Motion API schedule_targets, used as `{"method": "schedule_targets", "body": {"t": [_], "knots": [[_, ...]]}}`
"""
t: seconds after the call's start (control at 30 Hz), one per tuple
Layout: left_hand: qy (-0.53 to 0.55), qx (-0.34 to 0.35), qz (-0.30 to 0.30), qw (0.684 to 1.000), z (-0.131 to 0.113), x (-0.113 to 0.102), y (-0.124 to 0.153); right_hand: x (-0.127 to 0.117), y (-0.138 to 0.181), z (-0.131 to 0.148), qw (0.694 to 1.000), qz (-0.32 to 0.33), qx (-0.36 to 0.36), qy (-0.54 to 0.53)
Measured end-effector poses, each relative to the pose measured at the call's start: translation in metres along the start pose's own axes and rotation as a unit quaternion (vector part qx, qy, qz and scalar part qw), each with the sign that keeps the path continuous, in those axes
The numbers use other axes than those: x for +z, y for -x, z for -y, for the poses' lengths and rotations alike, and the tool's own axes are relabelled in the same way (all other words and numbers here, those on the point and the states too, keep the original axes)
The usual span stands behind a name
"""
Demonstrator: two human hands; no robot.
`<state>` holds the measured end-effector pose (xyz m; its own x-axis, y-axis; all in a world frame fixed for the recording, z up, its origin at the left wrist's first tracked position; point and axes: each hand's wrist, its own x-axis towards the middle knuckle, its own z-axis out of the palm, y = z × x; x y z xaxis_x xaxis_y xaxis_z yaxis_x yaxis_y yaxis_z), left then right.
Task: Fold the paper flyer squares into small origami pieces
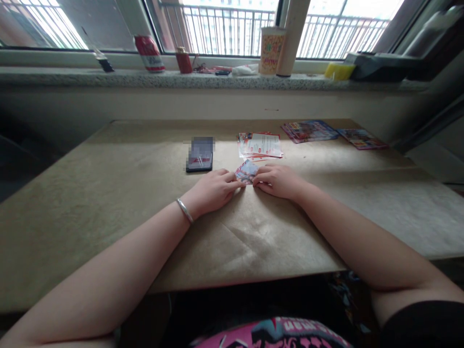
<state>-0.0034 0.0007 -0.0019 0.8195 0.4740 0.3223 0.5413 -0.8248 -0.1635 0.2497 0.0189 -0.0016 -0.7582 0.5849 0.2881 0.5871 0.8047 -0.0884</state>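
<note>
A small piece of printed paper [247,171], folded to a point at its far end, lies on the table between my hands. My left hand [216,189] pinches its left edge with thumb and fingers. On the opposite side, my right hand [277,181] has its fingers closed on the right edge. Just beyond the folded paper is a loose stack of printed sheets [261,145], white with red borders. A dark phone [201,154], partly pixelated, rests to the left of the stack. Fingertips cover the paper's lower corners.
Glossy printed sheets [310,131] are fanned at the back right, with another pile [362,138] beside them. Along the stone windowsill [224,83] stand a red and white can [149,54], a red lighter-like object [183,60], a patterned cup [271,50] and a yellow item [339,71].
</note>
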Motion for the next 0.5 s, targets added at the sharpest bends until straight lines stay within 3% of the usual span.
{"method": "schedule_targets", "body": {"t": [0.5], "knots": [[-0.003, -0.021, 0.018, 1.000, -0.002, 0.000, -0.002, -0.022, 0.017, -0.017, 0.998, 0.040, 0.033, -0.018]]}}
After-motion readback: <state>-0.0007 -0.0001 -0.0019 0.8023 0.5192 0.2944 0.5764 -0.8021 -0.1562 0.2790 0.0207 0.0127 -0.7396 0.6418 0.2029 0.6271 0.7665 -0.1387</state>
